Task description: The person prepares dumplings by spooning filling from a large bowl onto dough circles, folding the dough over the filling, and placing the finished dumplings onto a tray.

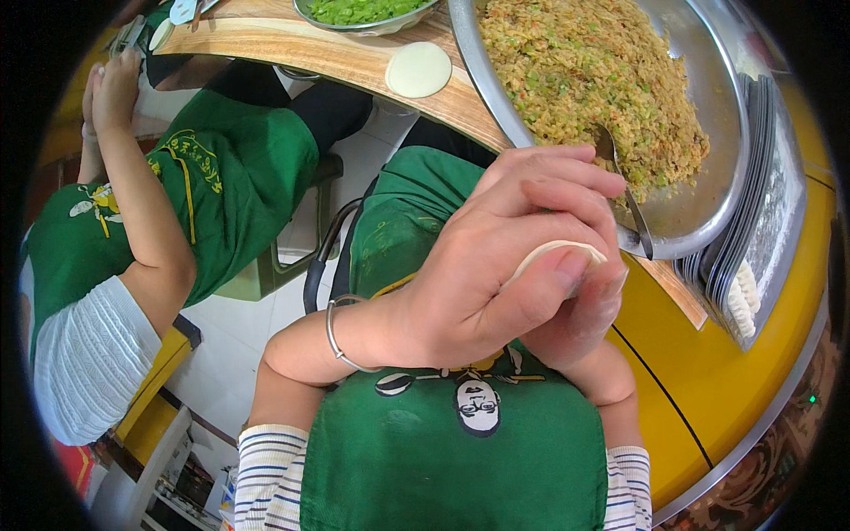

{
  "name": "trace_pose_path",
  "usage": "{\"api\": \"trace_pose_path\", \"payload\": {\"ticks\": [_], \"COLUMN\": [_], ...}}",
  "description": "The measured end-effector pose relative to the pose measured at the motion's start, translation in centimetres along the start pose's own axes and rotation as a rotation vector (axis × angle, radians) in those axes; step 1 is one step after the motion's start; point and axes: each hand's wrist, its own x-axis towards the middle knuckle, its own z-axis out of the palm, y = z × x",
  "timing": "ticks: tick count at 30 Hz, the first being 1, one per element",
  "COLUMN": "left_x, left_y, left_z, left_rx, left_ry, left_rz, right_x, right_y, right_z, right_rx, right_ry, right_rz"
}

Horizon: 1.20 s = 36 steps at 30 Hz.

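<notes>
Above my green apron (458, 464), my two hands are pressed together around a piece of pale dough (554, 249). Only its thin curved edge shows; the fingers cover the rest, so any filling is hidden. My left hand (491, 245), with a silver bangle (334, 332) on the wrist, lies in front with its thumb against the dough. Behind it, mostly covered, my right hand (584, 315) closes on the dough from the other side. Just beyond the fingers, a metal spoon (629, 192) stands in a cooked rice mixture (591, 86) inside a wide steel basin (720, 152).
A round dough wrapper (418, 70) lies on a wooden board (265, 36), near a bowl of chopped greens (365, 10). At right, stacked dark trays (750, 159) stand beside white shaped dough pieces (742, 302) on a yellow table (671, 345). A co-worker (159, 199) sits at left.
</notes>
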Motion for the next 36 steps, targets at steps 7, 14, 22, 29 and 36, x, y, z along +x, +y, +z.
{"api": "trace_pose_path", "payload": {"ticks": [7, 14, 22, 29, 36], "left_x": [-0.4, -0.6, -0.9, -1.3, -1.5], "left_y": [-0.1, 0.3, 0.2, 0.1, -1.0], "left_z": [0.2, 1.8, 2.2, 2.1, 1.3], "left_rx": [-0.255, -0.268, 0.157, 0.170, 0.099], "left_ry": [-0.079, 0.108, 0.190, 0.169, 0.222], "left_rz": [-0.120, -0.127, 0.029, 0.014, -0.008], "right_x": [-0.1, -0.9, -2.0, -1.1, -0.2], "right_y": [-1.4, -2.6, -1.2, -2.2, -0.4], "right_z": [-0.2, 0.5, 0.0, -0.4, -1.0], "right_rx": [0.018, 0.206, -0.054, 0.013, -0.285], "right_ry": [-0.125, -0.006, 0.002, -0.162, -0.038], "right_rz": [0.225, 0.239, -0.028, 0.166, -0.354]}}
